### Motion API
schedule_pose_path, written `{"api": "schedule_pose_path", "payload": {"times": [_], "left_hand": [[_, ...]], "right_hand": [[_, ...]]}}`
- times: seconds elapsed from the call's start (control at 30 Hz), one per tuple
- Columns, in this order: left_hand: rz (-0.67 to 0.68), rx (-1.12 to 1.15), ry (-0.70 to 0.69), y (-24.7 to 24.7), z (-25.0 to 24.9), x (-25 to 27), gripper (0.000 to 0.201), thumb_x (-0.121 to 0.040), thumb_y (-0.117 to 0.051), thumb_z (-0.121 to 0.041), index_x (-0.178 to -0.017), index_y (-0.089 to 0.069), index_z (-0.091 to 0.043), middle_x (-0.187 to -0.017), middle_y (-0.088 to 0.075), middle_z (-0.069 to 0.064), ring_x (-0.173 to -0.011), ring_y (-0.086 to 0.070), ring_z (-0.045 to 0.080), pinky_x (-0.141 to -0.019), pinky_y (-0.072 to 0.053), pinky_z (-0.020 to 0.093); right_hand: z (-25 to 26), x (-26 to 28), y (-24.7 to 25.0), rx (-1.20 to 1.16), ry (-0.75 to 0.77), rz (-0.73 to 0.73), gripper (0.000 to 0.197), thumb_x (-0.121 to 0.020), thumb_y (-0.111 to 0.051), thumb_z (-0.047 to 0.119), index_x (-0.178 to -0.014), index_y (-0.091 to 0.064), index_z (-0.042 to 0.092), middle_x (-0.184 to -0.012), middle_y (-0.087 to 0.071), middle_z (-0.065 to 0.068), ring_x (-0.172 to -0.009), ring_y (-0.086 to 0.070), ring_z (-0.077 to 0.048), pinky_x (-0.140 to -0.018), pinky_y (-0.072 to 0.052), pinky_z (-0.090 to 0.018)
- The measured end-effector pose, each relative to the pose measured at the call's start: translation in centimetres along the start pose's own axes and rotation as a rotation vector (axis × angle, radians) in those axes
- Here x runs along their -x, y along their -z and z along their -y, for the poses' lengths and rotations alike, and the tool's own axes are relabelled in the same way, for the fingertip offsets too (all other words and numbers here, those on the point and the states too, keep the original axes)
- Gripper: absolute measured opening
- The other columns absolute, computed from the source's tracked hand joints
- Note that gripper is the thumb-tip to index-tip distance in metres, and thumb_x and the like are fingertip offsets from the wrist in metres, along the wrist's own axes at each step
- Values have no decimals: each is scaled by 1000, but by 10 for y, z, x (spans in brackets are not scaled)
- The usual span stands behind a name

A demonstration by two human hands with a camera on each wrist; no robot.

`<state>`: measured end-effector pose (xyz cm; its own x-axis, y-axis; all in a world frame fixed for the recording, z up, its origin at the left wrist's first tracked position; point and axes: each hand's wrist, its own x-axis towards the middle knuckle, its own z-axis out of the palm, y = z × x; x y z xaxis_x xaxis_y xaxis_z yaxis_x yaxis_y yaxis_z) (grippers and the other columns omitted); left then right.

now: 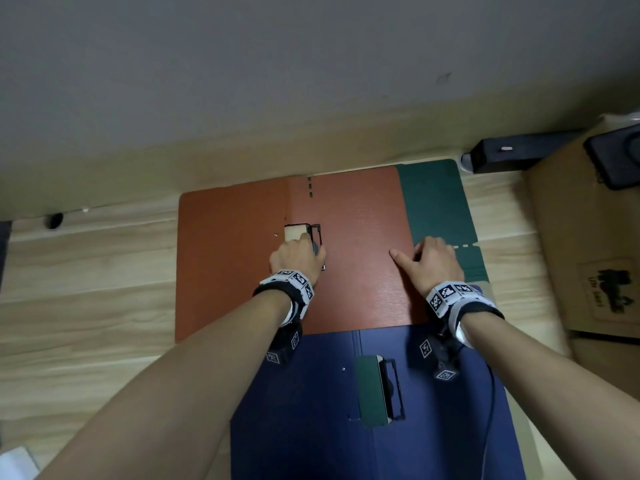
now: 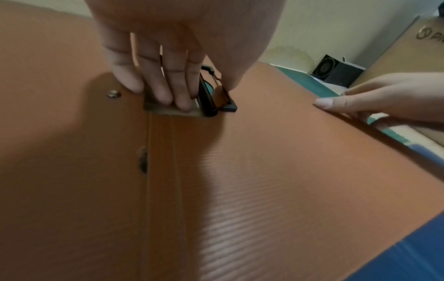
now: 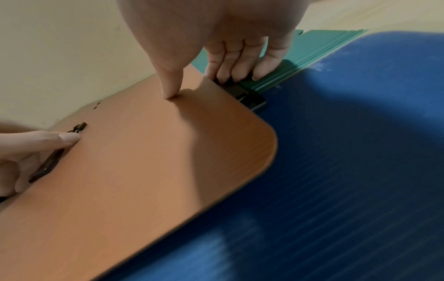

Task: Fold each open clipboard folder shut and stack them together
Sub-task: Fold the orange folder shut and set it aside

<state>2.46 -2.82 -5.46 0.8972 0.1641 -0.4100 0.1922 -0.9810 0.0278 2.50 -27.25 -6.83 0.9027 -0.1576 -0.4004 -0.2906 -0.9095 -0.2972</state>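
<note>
An orange folder (image 1: pixel 360 271) (image 2: pixel 288 171) (image 3: pixel 144 161) lies open and flat on the wooden surface. It partly covers a green folder (image 1: pixel 433 202) (image 3: pixel 300 62) on its right. A blue folder (image 1: pixel 311 410) (image 3: pixel 348 152) lies open nearest me, its clip (image 1: pixel 381 389) facing up. My left hand (image 1: pixel 298 252) (image 2: pixel 168 85) presses straight fingers on the orange folder's clip (image 1: pixel 304 232) (image 2: pixel 211 106). My right hand (image 1: pixel 429 258) (image 3: pixel 228 57) pinches the orange folder's right edge, with the thumb on top and the fingers curled at the edge.
A cardboard box (image 1: pixel 581 265) stands close on the right. A black device (image 1: pixel 512 155) sits behind the green folder against the wall. Bare wooden surface (image 1: pixel 86 289) stretches to the left. A black cable (image 1: pixel 490 410) runs along my right forearm.
</note>
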Motion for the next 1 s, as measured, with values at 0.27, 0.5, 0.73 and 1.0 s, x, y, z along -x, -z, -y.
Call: {"api": "schedule_pose_path", "payload": {"times": [0.27, 0.5, 0.73, 1.0], "left_hand": [[-29, -19, -75, 0, -5, 1, 30, -99, -35, -35, -87, -50, -11, -83, -69, 10, -73, -65, 31, -56, -36, 32], [78, -119, -95, 4, -5, 1, 14, -92, -47, -9, -103, -54, -5, -95, -70, 12, -86, -67, 33, -60, -40, 34], [176, -92, 14, 21, -22, -6, 23, -92, -47, -13, -103, -66, -6, -105, -69, 11, -99, -65, 31, -70, -43, 31], [129, -84, -21, 19, -15, -5, 34, -99, -39, -35, -80, -55, -12, -96, -67, 11, -81, -58, 29, -65, -39, 32]], "right_hand": [[-6, -13, 5, -98, -14, 81, 55, -71, -63, 72, -72, -49, 19, -78, -58, -2, -76, -56, -26, -65, -44, -34], [-8, -17, 6, -230, -57, 114, 49, -76, -69, 60, -83, -52, 14, -87, -59, -6, -83, -56, -26, -72, -44, -34], [-14, -18, 16, -316, -93, 162, 45, -86, -65, 48, -99, -51, 7, -95, -58, -10, -89, -54, -29, -74, -39, -32], [-15, -17, 13, -357, -105, 169, 42, -89, -63, 45, -100, -51, 6, -99, -58, -10, -94, -55, -29, -78, -40, -33]]}}
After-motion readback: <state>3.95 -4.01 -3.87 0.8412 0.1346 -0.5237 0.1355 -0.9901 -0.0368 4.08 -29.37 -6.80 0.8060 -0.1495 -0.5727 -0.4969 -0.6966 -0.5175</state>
